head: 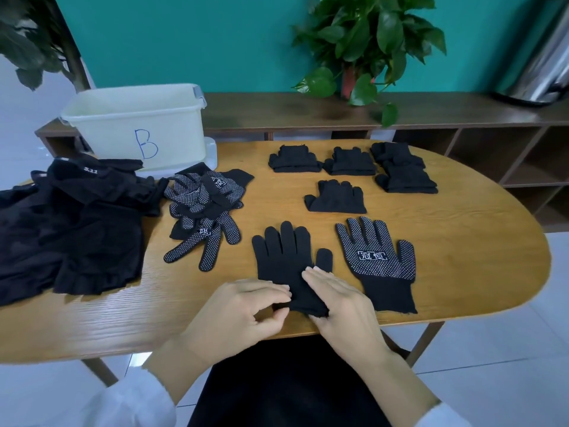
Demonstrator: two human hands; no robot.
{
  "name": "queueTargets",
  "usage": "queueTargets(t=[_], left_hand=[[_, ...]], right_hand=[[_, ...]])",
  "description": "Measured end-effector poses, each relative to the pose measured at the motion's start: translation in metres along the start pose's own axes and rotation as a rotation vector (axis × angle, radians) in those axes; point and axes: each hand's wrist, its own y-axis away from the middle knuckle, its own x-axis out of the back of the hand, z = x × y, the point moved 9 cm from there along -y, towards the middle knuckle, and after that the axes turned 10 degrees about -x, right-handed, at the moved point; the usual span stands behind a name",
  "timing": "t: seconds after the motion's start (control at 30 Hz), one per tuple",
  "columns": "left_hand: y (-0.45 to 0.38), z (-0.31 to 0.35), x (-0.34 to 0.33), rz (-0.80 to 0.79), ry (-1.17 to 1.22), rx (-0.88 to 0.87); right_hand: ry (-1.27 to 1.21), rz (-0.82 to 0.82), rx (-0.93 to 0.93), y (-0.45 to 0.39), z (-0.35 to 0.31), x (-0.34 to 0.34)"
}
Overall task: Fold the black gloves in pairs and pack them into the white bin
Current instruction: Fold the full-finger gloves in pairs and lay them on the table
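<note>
Plain black glove [288, 260] lies flat w/ fingers to 12 o'clock. Left hand [243, 309] pinches its cuff; right hand [335, 300] presses flat on it. Dotted glove [377, 260] at 3 o'clock.

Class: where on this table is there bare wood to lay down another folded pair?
Bare wood on the table: right of the dotted glove and folded pairs; also the near-left edge, below the black garments. Crowded: around the loose glove pile by the white bin.
</note>
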Motion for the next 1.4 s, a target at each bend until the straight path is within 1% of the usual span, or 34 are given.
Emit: queueTargets(t=[0.07, 0.2, 0.3, 0.4, 0.5, 0.6, 0.67, 0.73, 0.8, 0.97, 1.1, 1.2, 1.27, 1.3, 1.33, 1.37, 1.4], left_hand=[[0.005, -0.004, 0.001, -0.027, 0.019, 0.028], [0.019, -0.026, -0.005, -0.203, 0.0, 0.165], [0.015, -0.035, -0.01, -0.238, -0.028, 0.185], [0.008, -0.045, -0.012, -0.184, -0.056, 0.222], [0.001, -0.053, -0.007, -0.033, -0.089, 0.26], [-0.006, -0.058, -0.001, 0.125, -0.095, 0.355], [-0.008, -0.064, 0.0, 0.187, -0.144, 0.394], [-0.01, -0.07, -0.001, 0.215, -0.207, 0.426], [-0.011, -0.079, -0.002, 0.231, -0.214, 0.48], [-0.011, -0.087, -0.003, 0.261, -0.242, 0.537], [-0.009, -0.092, -0.005, 0.249, -0.224, 0.575], [-0.002, -0.091, -0.001, 0.282, -0.182, 0.605], [-0.002, -0.084, 0.007, 0.312, -0.216, 0.543], [-0.006, -0.077, 0.007, 0.283, -0.263, 0.46], [-0.013, -0.068, 0.002, 0.211, -0.311, 0.362], [-0.02, -0.061, -0.009, 0.1, -0.347, 0.263], [-0.024, -0.058, -0.025, -0.023, -0.382, 0.182]], right_hand=[[-0.03, 0.041, -0.001, 0.0, 0.002, 0.001], [-0.083, 0.099, -0.033, 0.003, 0.01, 0.008], [-0.14, 0.139, -0.088, 0.006, 0.018, 0.013], [-0.162, 0.169, -0.155, 0.006, 0.024, 0.015], [-0.128, 0.217, -0.24, -0.001, 0.025, 0.019], [-0.018, 0.281, -0.322, -0.02, 0.02, 0.024], [0.069, 0.311, -0.33, -0.035, 0.014, 0.024], [0.152, 0.325, -0.317, -0.049, 0.011, 0.019], [0.214, 0.321, -0.315, -0.059, 0.011, 0.014], [0.295, 0.285, -0.312, -0.073, 0.019, 0.002], [0.307, 0.26, -0.317, -0.075, 0.019, -0.002], [0.233, 0.275, -0.32, -0.067, 0.018, 0.008], [0.207, 0.31, -0.275, -0.06, 0.014, 0.019], [0.212, 0.31, -0.233, -0.058, 0.011, 0.02], [0.235, 0.279, -0.183, -0.057, 0.007, 0.015], [0.266, 0.208, -0.119, -0.058, 0.003, 0.007], [0.299, 0.093, -0.058, -0.059, -0.002, -0.006]])
